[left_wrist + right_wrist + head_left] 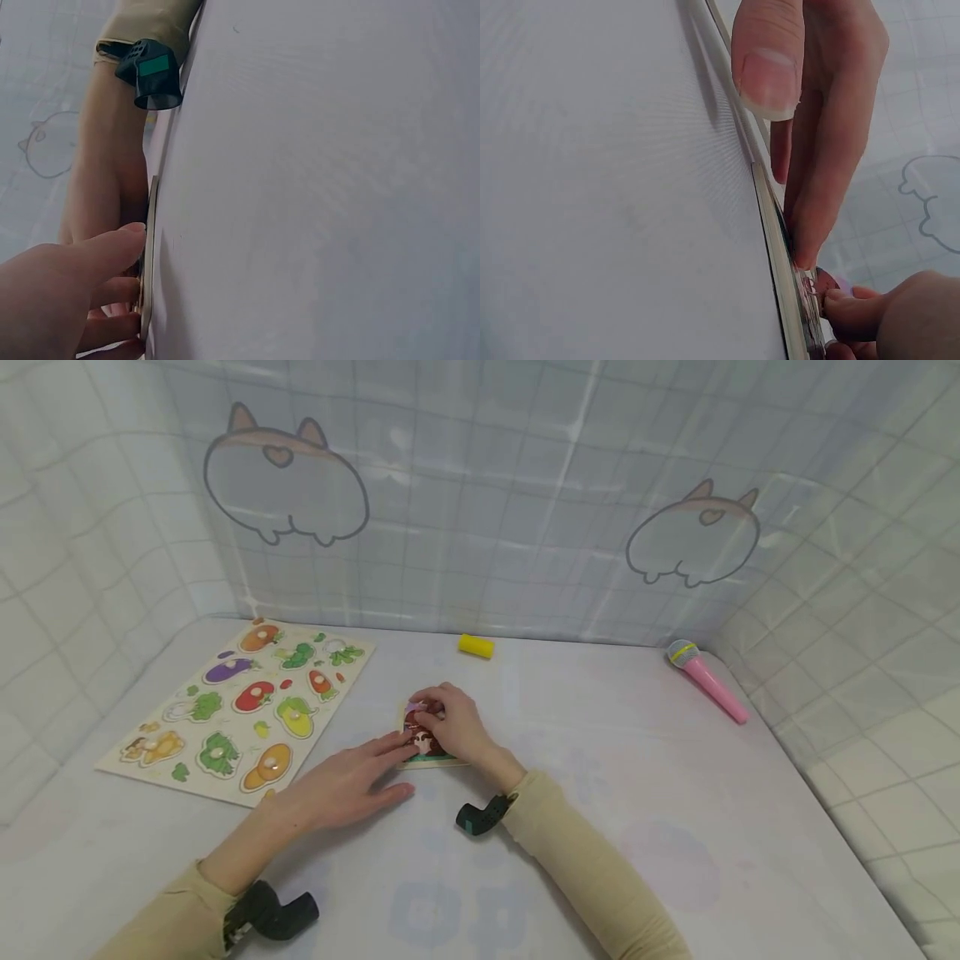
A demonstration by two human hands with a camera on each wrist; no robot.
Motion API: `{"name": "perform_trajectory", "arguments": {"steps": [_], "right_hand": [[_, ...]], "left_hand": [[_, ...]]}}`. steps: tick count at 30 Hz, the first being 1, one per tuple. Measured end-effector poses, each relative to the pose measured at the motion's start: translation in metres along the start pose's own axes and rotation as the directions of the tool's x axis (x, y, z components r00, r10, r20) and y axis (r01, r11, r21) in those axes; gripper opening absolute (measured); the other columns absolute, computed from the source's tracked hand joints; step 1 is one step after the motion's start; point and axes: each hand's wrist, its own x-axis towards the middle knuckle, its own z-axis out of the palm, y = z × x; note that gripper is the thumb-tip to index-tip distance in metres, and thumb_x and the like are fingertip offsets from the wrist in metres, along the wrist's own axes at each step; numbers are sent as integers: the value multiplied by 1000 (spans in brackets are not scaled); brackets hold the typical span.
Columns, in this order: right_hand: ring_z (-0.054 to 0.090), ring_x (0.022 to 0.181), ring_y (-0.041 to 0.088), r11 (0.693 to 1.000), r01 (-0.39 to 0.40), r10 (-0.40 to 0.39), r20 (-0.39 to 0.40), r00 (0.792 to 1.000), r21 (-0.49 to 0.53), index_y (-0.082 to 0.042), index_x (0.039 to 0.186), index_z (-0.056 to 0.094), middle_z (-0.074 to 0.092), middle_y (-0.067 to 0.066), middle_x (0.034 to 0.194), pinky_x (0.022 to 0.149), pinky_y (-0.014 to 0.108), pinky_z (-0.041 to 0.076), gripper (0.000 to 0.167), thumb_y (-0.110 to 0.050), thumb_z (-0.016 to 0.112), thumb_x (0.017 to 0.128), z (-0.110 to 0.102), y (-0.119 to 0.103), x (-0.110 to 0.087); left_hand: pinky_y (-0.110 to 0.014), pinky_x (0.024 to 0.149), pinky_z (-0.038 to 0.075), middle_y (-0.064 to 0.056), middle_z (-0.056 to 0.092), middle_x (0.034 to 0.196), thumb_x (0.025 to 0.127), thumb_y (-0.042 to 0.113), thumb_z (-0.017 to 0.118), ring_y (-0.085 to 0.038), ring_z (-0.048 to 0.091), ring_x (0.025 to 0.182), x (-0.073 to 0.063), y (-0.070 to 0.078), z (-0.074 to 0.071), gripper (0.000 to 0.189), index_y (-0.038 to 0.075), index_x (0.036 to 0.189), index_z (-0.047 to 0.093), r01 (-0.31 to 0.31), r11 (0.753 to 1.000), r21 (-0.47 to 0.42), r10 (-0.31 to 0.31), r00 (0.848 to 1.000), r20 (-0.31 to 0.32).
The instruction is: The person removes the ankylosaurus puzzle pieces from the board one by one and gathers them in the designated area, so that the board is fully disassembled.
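A small picture board, which looks like a wooden puzzle (424,763), lies flat on the table with dark red, white and green artwork. My left hand (347,783) reaches over from the left, its nearly straight fingertips resting on the board's face. From the right, my right hand (459,724) bends over the board's upper part. In the right wrist view its thumb and fingers pinch a small red and purple piece (826,282) at the board's surface. Much of the artwork is hidden under both hands.
A large vegetable peg puzzle board (270,732) lies at the left. Near the back edge is a yellow cylinder (476,647). A pink toy microphone (712,685) lies at the back right. Tile-patterned curtains (480,527) surround the table (637,793).
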Motion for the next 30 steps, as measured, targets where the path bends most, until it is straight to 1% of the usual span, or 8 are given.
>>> {"name": "perform_trajectory", "arguments": {"steps": [3, 7, 11, 16, 20, 23, 26, 30], "right_hand": [[64, 94, 16, 999, -17, 18, -20, 1000, 39, -13, 119, 71, 62, 4, 100, 82, 24, 51, 23, -14, 67, 96, 0, 1, 0], [65, 91, 17, 998, -28, 31, -49, 998, 60, -12, 119, 72, 62, 5, 98, 77, 21, 51, 23, -13, 68, 96, 0, 1, 1], [65, 88, 18, 998, -35, 40, -99, 994, 54, -11, 116, 74, 63, 6, 97, 75, 22, 52, 22, -11, 69, 95, 0, 1, 2], [63, 86, 19, 996, -75, 82, -153, 985, 55, -11, 113, 75, 63, 6, 96, 77, 24, 53, 20, -10, 69, 94, 0, 0, 3], [63, 87, 17, 991, -124, 130, -141, 982, 49, -13, 114, 75, 64, 5, 99, 76, 23, 53, 20, -11, 68, 95, -3, -1, 1], [64, 86, 16, 986, -160, 166, -121, 979, 56, -13, 114, 75, 68, 4, 103, 73, 22, 52, 20, -11, 67, 96, -10, -2, -2], [64, 86, 16, 980, -179, 187, -96, 978, 92, -12, 115, 75, 71, 5, 107, 72, 23, 53, 20, -11, 67, 96, -20, -1, -5], [65, 86, 17, 970, -200, 211, -69, 975, 137, -11, 117, 73, 72, 5, 108, 77, 25, 56, 22, -13, 67, 96, -36, 2, -10]], "left_hand": [[-55, 110, 41, -14, 40, 157, 98, 46, 59, -37, 41, 142, 1, 2, 1, 60, 12, 147, 52, -9, 1000, 26, 10, 1000, -7], [-54, 112, 39, -15, 37, 159, 98, 45, 61, -37, 39, 143, 2, 4, 3, 61, 9, 146, 51, -32, 999, 44, 33, 999, -21], [-52, 115, 37, -11, 33, 162, 99, 47, 59, -34, 37, 146, 2, 4, 4, 65, 7, 149, 47, -43, 999, 17, 43, 999, -10], [-52, 114, 38, -9, 35, 161, 99, 48, 57, -31, 38, 146, 0, 2, 5, 65, 9, 150, 47, -25, 999, -25, 25, 1000, -6], [-51, 113, 39, -10, 36, 160, 99, 46, 59, -32, 38, 145, 0, 1, 7, 63, 12, 150, 47, -46, 999, -17, 46, 999, -10], [-50, 113, 39, -10, 36, 161, 99, 45, 59, -31, 37, 146, 0, 1, 9, 62, 13, 150, 47, -59, 998, -3, 59, 998, -11], [-51, 113, 39, -9, 35, 161, 98, 46, 60, -31, 36, 146, 0, 1, 10, 62, 15, 150, 47, -47, 999, 1, 47, 999, -12], [-52, 113, 39, -8, 34, 162, 98, 48, 59, -31, 35, 147, -1, 1, 9, 63, 17, 151, 46, -30, 1000, 0, 30, 1000, -6]]}}
